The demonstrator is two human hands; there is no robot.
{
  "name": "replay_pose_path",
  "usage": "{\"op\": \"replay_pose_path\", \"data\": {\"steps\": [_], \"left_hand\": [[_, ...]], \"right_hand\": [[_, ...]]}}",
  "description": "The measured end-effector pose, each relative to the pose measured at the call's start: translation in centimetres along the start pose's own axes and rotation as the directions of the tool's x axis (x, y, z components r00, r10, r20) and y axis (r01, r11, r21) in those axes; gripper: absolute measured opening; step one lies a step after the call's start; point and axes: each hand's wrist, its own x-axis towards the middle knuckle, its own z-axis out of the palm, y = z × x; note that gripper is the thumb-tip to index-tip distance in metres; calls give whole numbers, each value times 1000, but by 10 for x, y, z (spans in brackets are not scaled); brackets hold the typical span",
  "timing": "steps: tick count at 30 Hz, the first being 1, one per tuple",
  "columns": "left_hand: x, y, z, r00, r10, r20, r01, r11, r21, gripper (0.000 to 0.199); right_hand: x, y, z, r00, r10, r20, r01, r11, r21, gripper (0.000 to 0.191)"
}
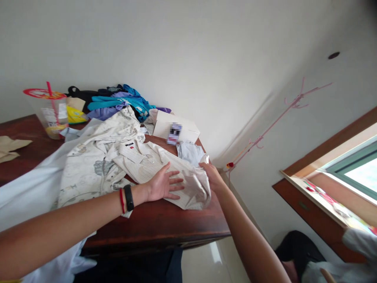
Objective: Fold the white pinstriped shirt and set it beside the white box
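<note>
A cream striped shirt (153, 157) lies on the dark wooden table (141, 224), its collar with a black label toward the left. My left hand (165, 184), with a black band and a red cord at the wrist, is over the shirt with fingers spread; whether the palm touches the cloth I cannot tell. At the right end, my right hand (212, 176) pinches the hem of the striped shirt, lifting its edge slightly. Left of it a white patterned shirt (91, 165) is spread out, partly on white cloth (35, 188).
Behind stand a white box (188, 126) and a pile of blue and purple clothes (123, 100). A plastic cup with a red straw (54, 118) is at the left, near brown paper (11, 147). A pink coat stand (273, 122) leans in view at right, beside a window (359, 173).
</note>
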Motion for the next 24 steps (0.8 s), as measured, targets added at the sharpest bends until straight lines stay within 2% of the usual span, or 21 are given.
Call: {"op": "replay_pose_path", "data": {"steps": [3, 6, 7, 10, 13, 15, 16, 19, 22, 24], "left_hand": [[-1, 0, 3, 999, -8, 38, 10, 999, -40, 76], [-2, -3, 7, 998, 30, 53, -30, 999, 17, 64], [-2, -4, 8, 998, 53, 32, -55, 997, 59, 68], [0, -8, 5, 987, 131, -92, -108, 968, 226, 96], [4, -10, 1, 965, 203, -166, -132, 922, 364, 104], [7, -9, -1, 956, 246, -159, -164, 898, 407, 104], [7, -8, -1, 955, 257, -146, -177, 892, 416, 103], [7, -7, -1, 961, 257, -98, -190, 877, 440, 95], [6, -7, -2, 964, 253, -88, -183, 864, 470, 93], [5, -6, -2, 963, 248, -103, -174, 869, 464, 92]], "right_hand": [[10, 6, 37, 989, 132, 69, -136, 989, 56, 17], [12, 11, 58, 967, 214, 138, -224, 972, 65, 14], [11, 11, 60, 961, 229, 154, -241, 968, 63, 14], [6, 10, 61, 942, 265, 205, -281, 958, 53, 21], [1, 9, 55, 918, 283, 277, -305, 952, 38, 32], [2, 8, 48, 925, 242, 291, -258, 966, 15, 33], [5, 8, 43, 944, 193, 268, -194, 981, -22, 33], [21, 9, 26, 994, -19, 109, 42, 975, -217, 30], [48, 10, 11, 987, -162, -12, 146, 917, -371, 22], [65, 11, 6, 981, -195, -10, 172, 888, -427, 18]]}}
